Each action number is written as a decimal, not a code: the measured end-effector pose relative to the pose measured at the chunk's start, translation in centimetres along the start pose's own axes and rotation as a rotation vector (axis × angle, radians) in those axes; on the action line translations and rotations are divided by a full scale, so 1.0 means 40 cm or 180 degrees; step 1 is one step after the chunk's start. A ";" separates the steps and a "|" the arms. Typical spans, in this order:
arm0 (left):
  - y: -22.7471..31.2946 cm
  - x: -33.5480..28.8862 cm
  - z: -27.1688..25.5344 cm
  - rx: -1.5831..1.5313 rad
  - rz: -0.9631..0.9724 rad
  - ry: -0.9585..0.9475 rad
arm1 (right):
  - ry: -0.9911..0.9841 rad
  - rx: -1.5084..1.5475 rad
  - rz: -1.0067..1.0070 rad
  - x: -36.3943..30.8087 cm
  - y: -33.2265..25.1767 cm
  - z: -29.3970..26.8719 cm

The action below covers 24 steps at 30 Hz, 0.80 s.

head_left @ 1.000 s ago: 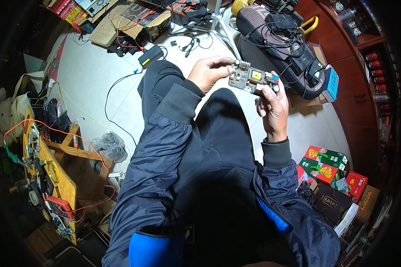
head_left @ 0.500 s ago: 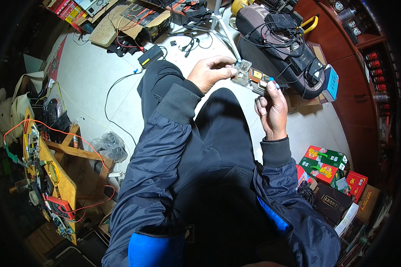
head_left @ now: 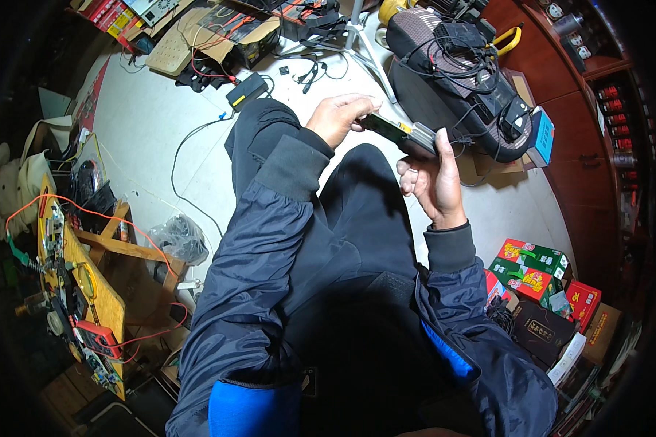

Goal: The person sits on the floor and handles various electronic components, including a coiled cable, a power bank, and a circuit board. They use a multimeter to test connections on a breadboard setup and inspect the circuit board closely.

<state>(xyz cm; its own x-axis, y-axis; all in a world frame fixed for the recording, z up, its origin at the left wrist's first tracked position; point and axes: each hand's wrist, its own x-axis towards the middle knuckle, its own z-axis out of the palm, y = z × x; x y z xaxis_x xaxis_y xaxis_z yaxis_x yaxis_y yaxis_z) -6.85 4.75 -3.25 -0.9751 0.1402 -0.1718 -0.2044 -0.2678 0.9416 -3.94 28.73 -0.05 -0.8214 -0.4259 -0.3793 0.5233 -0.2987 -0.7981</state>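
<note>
A small circuit board [head_left: 388, 129] with a ribbed metal heatsink [head_left: 420, 136] on its right end is held between my two hands, above and beyond my knees. My left hand [head_left: 338, 119] pinches the board's left end between thumb and fingers. At the other end, my right hand [head_left: 440, 179] grips the heatsink side, its thumb raised along the edge and its fingers curled below. The board is tilted, its dark face partly showing. The finer parts on it are too small to make out.
A dark padded seat [head_left: 444, 95] bearing cables and black adapters stands beyond my right hand, near a tripod leg [head_left: 375, 69]. A black power adapter [head_left: 246, 92] lies on the floor. At left is a yellow board [head_left: 109, 291] with a red multimeter [head_left: 98, 340]; boxes [head_left: 530, 271] sit at right.
The circuit board has been turned over in my hands, from its component side to a darker face. My right hand has shifted slightly left, and its grip has changed.
</note>
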 end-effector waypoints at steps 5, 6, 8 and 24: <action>0.001 0.002 0.004 0.0022 -0.0429 0.0229 | 0.0342 -0.0175 -0.0496 0.012 0.026 0.012; 0.002 0.000 0.008 0.0011 -0.0477 0.0185 | 0.0378 -0.0207 -0.0618 0.015 0.029 0.012; 0.003 -0.004 0.017 0.0079 -0.0663 0.0222 | 0.0387 -0.0121 -0.0642 0.017 0.029 0.009; -0.021 0.001 0.021 -0.0228 -0.0366 -0.0041 | 0.0681 -0.0060 -0.0768 0.015 0.031 -0.012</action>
<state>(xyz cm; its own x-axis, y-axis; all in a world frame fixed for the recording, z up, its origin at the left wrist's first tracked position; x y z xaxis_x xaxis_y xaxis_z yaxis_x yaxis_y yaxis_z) -6.67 5.77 -3.82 -0.9438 0.1859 -0.2733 -0.3208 -0.3166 0.8927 -3.88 28.53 -1.50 -0.9514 -0.1548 -0.2662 0.3049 -0.3524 -0.8848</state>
